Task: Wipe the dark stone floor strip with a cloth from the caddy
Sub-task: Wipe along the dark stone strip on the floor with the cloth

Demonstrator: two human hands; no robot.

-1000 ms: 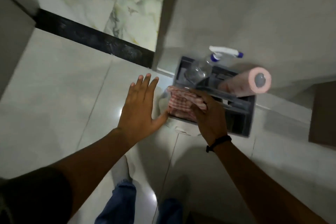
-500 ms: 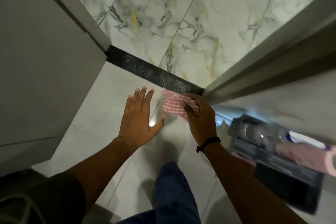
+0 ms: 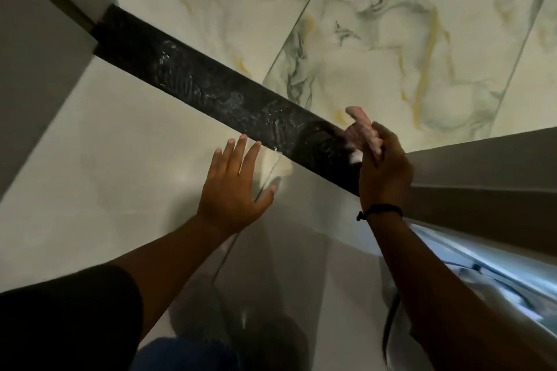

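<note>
The dark stone floor strip (image 3: 211, 90) runs diagonally from upper left to the right, with pale smears along its middle. My right hand (image 3: 384, 172) is closed around the pink checked cloth (image 3: 358, 126) and hovers over the right end of the strip; the cloth is blurred and partly hidden by my fingers. My left hand (image 3: 235, 187) is spread flat, fingers apart, over the pale tile just below the strip, holding nothing. The caddy is out of view.
Marbled white tiles (image 3: 391, 39) lie beyond the strip. A grey door frame or wall (image 3: 482, 169) closes in on the right and a grey panel (image 3: 36, 54) on the left. My blue-jeaned knee (image 3: 187, 352) is at the bottom.
My right hand lifted the cloth out of the caddy and carried it to the strip's right end. The view swung left and forward, so the caddy left the frame. My left hand stayed spread.
</note>
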